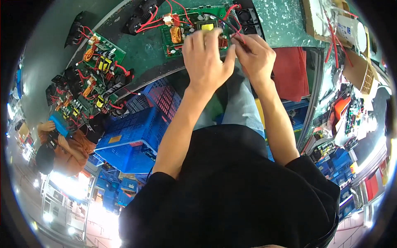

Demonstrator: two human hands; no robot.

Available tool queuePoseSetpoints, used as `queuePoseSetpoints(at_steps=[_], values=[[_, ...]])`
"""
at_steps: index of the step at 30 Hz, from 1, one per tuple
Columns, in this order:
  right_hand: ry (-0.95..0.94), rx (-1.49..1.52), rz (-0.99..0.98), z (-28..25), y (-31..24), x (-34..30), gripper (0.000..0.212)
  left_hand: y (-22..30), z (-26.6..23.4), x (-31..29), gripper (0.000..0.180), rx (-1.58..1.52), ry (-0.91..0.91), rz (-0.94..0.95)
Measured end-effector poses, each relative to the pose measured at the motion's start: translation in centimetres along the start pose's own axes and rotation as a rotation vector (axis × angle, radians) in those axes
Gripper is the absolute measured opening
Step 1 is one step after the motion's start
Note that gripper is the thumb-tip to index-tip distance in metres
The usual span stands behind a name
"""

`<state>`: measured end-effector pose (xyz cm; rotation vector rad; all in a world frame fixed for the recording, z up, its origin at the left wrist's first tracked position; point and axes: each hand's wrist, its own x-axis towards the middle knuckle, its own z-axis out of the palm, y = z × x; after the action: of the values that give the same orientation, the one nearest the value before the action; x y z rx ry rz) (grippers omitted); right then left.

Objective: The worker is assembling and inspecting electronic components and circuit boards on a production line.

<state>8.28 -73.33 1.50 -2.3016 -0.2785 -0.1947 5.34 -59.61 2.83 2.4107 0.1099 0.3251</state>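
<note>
A green circuit board lies on the workbench in front of me, with a copper coil and a yellow-topped transformer on it. My left hand rests over the board's near edge, fingers extended and thumb apart; the fingertips touch or hover at the parts, I cannot tell which. At the board's right end, my right hand is closed in a pinch on black and red wires. Beyond it sits a black fan panel. Another black end piece with red wires lies left of the board.
More wired circuit boards crowd the bench at left. Blue plastic crates stand below its edge. A red cloth hangs at right, near a cardboard box and loose red wires. A co-worker is at far left.
</note>
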Motion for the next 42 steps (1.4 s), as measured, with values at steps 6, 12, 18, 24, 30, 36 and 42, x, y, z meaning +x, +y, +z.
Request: queuePoseSetpoints(at_steps=[6, 12, 18, 24, 30, 36, 42], values=[[-0.015, -0.13, -0.273, 1.6, 1.5, 1.6, 0.013, -4.9, 0.0, 2.8, 0.016, 0.171, 0.126, 0.198], [-0.086, -0.283, -0.372, 1.9, 2.6, 2.0, 0.021, -2.7, -2.3, 4.8, 0.036, 0.055, -0.139, 0.243], [-0.072, -0.316, -0.463, 2.4, 2.6, 2.5, 0.024, -5.7, 0.7, 2.8, 0.024, -0.099, 0.1, 0.27], [-0.107, -0.375, -0.562, 2.4, 3.0, 4.0, 0.028, -8.0, -0.5, 0.9, 0.043, 0.173, 0.285, 0.124], [-0.25, -0.442, -0.679, 1.7, 1.6, 5.8, 0.033, -9.0, 0.2, -0.7, 0.057, 0.089, 0.223, 0.037], [-0.404, -0.391, -0.874, 1.2, 2.6, 7.4, 0.03, -10.2, 0.7, -1.0, 0.046, 0.066, 0.261, 0.048], [-0.519, -0.463, -0.993, 0.6, 3.3, 8.1, 0.027, -10.6, 0.7, -1.0, 0.044, 0.098, 0.282, 0.109]])
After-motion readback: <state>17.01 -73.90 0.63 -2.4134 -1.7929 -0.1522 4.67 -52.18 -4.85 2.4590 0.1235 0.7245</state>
